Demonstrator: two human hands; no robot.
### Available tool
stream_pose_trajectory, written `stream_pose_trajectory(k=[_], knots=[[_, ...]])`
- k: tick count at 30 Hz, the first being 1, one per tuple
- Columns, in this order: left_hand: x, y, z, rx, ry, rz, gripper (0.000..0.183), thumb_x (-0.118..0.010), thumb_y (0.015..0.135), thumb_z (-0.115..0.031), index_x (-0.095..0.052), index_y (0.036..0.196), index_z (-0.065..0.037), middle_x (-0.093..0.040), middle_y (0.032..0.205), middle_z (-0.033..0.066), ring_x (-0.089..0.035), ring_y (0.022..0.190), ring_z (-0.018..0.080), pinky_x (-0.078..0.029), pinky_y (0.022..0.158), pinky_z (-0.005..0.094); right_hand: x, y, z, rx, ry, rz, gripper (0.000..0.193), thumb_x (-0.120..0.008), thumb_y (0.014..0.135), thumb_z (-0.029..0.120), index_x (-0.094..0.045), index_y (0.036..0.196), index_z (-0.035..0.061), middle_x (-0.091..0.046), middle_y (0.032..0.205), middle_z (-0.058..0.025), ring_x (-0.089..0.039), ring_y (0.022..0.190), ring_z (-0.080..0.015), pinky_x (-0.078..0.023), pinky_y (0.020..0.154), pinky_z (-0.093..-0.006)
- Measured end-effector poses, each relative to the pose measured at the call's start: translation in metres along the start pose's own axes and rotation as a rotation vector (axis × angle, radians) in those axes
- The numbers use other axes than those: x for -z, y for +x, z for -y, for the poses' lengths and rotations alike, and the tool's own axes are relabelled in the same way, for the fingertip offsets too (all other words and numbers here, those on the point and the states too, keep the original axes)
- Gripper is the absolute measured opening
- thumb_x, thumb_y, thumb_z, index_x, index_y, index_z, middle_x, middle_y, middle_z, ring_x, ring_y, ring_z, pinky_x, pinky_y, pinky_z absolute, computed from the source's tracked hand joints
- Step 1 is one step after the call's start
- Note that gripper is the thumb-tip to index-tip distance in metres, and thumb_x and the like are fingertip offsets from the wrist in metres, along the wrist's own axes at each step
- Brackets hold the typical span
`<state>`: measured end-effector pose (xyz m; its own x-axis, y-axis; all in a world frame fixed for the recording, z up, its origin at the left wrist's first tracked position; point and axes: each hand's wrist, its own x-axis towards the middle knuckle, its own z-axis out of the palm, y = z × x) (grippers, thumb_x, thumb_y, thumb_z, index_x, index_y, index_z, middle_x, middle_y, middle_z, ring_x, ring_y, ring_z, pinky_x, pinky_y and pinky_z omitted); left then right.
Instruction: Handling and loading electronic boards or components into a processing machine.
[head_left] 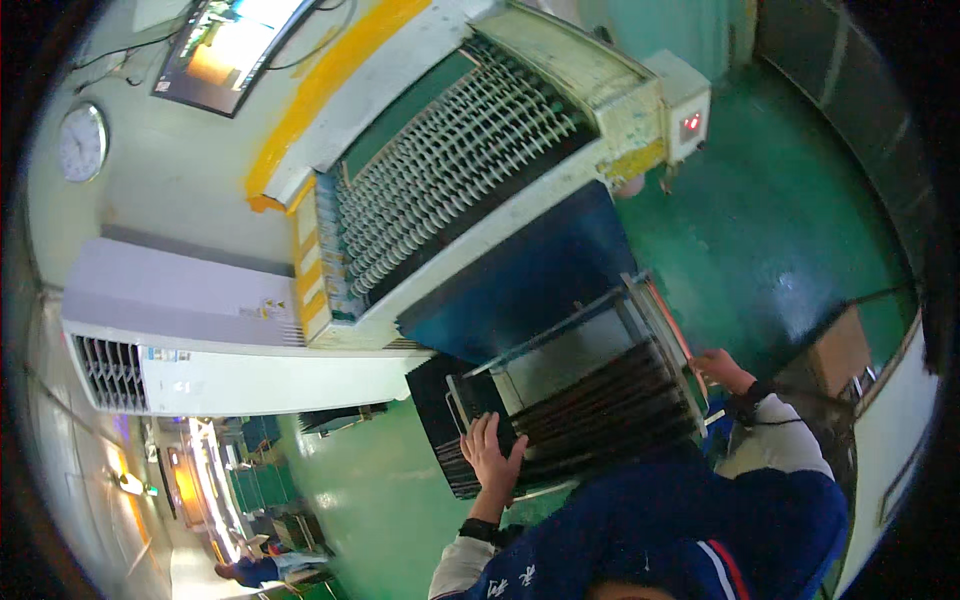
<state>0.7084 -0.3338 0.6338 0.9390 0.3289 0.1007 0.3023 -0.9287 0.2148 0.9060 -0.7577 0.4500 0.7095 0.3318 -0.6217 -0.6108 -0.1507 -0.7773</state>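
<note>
In front of me stands a rack [622, 352] with a light metal frame, holding a row of dark thin panels [600, 425]. My left hand [490, 455] rests on its left end with fingers spread, beside a pale handle [455, 405]. At the right end, my right hand [725, 372] is closed at the rack's side, by an orange strip [668, 318] along its edge. The fingertips there are partly hidden. Both wrists wear dark bands.
Behind the rack is a machine with rows of rollers [450, 170] and a dark blue front panel [540, 270]. A white air conditioner [230, 375] stands left. A cardboard box [840, 350] lies right. Far left, another person [255, 570] is near green racks. The floor [380, 500] is green.
</note>
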Motion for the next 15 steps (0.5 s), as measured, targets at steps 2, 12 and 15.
stream_pose_trajectory(k=[2,12,15], knots=[[0.009,0.000,-0.004,-0.002,0.018,-0.011,0.066,-0.072,0.075,-0.041,-0.050,0.130,-0.012,-0.049,0.134,0.0085,-0.039,0.129,0.0305,-0.019,0.110,0.0530,-0.004,0.023,0.035,0.191,-0.276,-0.066,0.035,-0.071,0.083,0.031,-0.058,0.069,0.0022,-0.057,0.063,-0.0041,-0.051,0.056,-0.0150,-0.040,0.050,-0.0337],[0.013,-0.004,-0.016,0.019,0.029,-0.008,0.068,-0.072,0.076,-0.043,-0.049,0.130,-0.010,-0.049,0.133,0.0104,-0.039,0.128,0.0325,-0.022,0.109,0.0514,-0.170,0.020,0.220,0.884,-0.824,0.457,0.051,-0.063,0.080,0.052,-0.063,0.087,0.0022,-0.063,0.088,-0.0167,-0.061,0.083,-0.0343,-0.047,0.073,-0.0428],[0.013,-0.003,-0.014,0.011,0.011,-0.029,0.069,-0.073,0.075,-0.043,-0.049,0.130,-0.008,-0.049,0.132,0.0110,-0.040,0.128,0.0326,-0.023,0.109,0.0504,-0.211,0.011,0.231,0.742,-1.013,0.736,0.059,-0.059,0.081,0.059,-0.063,0.086,0.0006,-0.063,0.081,-0.0175,-0.061,0.076,-0.0346,-0.046,0.067,-0.0435]])
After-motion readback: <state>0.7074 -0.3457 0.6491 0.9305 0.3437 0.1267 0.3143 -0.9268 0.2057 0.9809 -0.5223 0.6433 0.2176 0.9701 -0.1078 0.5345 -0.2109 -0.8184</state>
